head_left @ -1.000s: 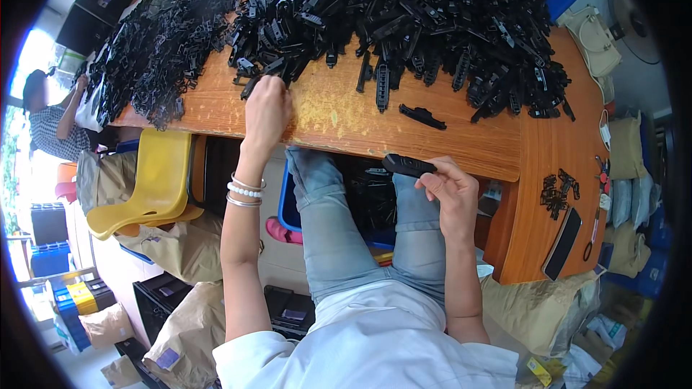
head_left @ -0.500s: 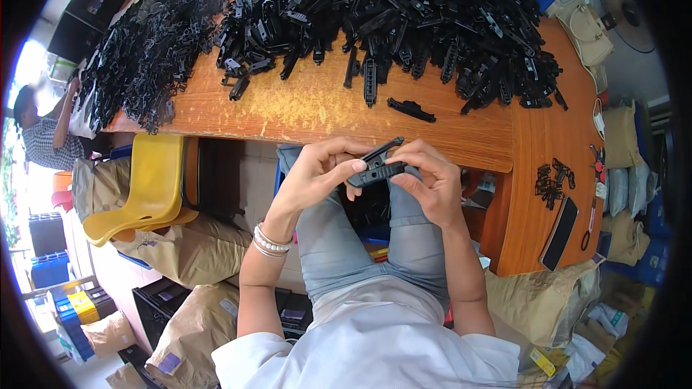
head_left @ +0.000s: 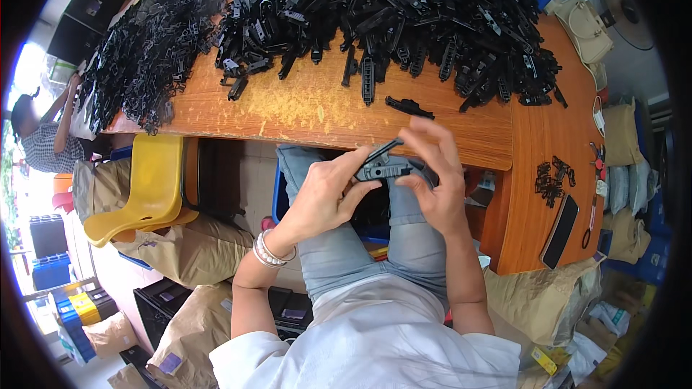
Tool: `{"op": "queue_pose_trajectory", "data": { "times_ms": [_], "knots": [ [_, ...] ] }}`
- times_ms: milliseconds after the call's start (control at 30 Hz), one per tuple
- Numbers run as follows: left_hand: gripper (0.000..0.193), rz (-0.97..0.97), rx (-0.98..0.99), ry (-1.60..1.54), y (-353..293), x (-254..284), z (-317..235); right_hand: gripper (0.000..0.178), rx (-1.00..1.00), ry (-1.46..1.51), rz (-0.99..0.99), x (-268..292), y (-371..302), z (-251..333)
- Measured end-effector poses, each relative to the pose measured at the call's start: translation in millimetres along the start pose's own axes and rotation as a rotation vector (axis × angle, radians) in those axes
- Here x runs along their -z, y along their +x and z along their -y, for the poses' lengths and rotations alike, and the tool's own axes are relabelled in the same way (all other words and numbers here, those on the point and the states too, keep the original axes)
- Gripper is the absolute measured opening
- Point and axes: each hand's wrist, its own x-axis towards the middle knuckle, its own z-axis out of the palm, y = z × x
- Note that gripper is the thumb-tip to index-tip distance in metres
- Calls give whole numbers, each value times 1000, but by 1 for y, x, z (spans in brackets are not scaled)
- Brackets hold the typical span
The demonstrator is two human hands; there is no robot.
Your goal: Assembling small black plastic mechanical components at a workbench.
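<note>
Above my lap, just in front of the table edge, I hold a long black plastic part (head_left: pixel 386 171) with slots along its side and a thin bar standing up at an angle. My left hand (head_left: pixel 324 191) is closed round its left end, thumb below. My right hand (head_left: pixel 438 176) is at its right end, with the thumb against the part and the upper fingers raised and blurred. A loose black plastic piece (head_left: pixel 409 106) lies on the table just beyond my hands. Farther back is a large heap of similar black parts (head_left: pixel 389 7).
A second heap of small black clips (head_left: pixel 155 43) covers the table's left. On the right wing lie a few black clips (head_left: pixel 553 180), a phone (head_left: pixel 559 232) and scissors (head_left: pixel 587 234). A yellow chair (head_left: pixel 155 187) and brown sacks (head_left: pixel 198 248) stand left. Another person (head_left: pixel 47 133) works far left.
My right hand's upper fingers have lifted off the part and moved up. The left hand has shifted its grip, its thumb now lower on the part.
</note>
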Motion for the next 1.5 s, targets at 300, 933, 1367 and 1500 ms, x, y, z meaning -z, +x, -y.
{"op": "queue_pose_trajectory", "data": {
  "times_ms": [300, 933, 1367, 1500],
  "knots": [
    [40, -12, -178, 144, 0, -1, -1, 29, 15, -20, 108, 4, -5, -14],
    [20, -430, 333, 1174, 83, 113, 122, 30, -480, 108, 372, 44, -57, -32],
    [18, -527, 300, 88, 66, 104, 117, 12, -399, -1007, -204, 195, -48, -73],
    [16, -619, 307, 48, 64, 104, 114, 12, -446, -1142, -167, 212, -37, -88]
  ]
}}
